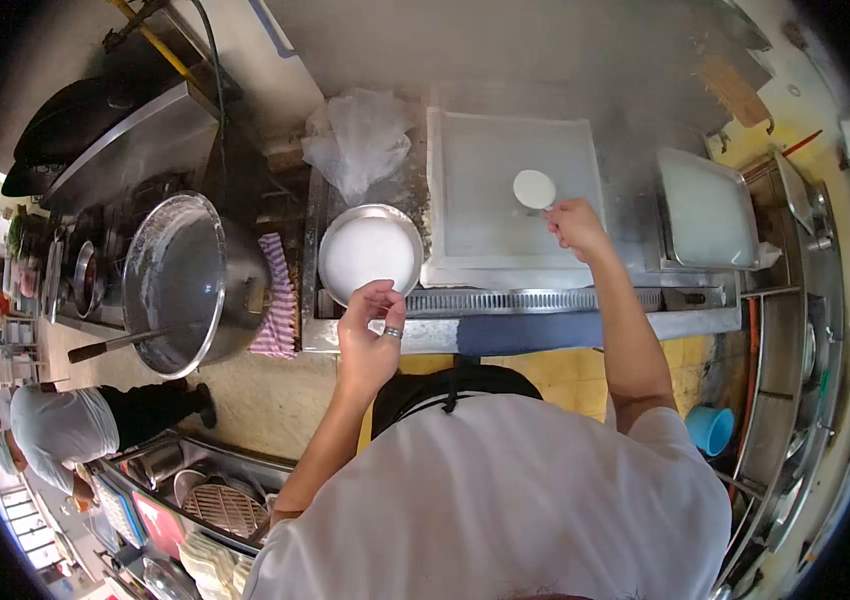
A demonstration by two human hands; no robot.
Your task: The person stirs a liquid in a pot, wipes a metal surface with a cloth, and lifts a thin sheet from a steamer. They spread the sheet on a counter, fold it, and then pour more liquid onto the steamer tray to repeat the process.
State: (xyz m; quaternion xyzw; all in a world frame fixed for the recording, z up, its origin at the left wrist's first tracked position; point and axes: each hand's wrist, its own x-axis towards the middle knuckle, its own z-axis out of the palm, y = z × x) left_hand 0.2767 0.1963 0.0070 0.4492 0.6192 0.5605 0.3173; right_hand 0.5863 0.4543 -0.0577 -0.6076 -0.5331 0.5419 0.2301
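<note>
My right hand (577,228) is closed around the short handle of a ladle. The ladle's round bowl (534,189), white inside, is over a pale cloth sheet (475,235) spread across a square, flat surface on the steel worktop. My left hand (372,335), wearing a ring, has its fingers curled at the near rim of a round metal bowl (329,268) and appears to grip it. White liquid or batter (370,252) fills much of that bowl. Steam blurs the area beyond the cloth.
A large metal pot (175,290) with a wooden-handled tool stands left, beside a striped cloth (275,300). A plastic bag (360,140) lies behind the bowl. At right are a white-filled tray (710,210) and a blue bucket (710,430). People (70,425) stand at lower left.
</note>
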